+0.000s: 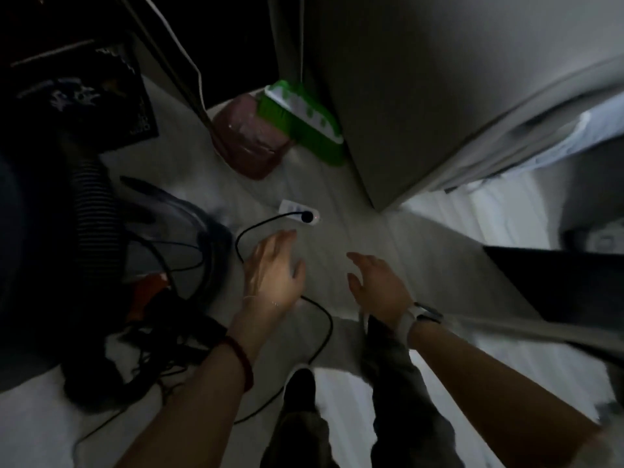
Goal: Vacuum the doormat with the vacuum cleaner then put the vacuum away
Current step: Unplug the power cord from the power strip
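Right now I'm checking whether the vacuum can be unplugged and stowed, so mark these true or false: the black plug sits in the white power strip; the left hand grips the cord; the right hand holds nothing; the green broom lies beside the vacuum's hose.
1. The black plug sits in the white power strip on the floor. True.
2. The left hand grips the black cord. False: its fingers are spread above the floor, holding nothing.
3. The right hand holds nothing. True.
4. The green broom head lies beside the ribbed vacuum hose. False: it stands far from it, next to the maroon dustpan.
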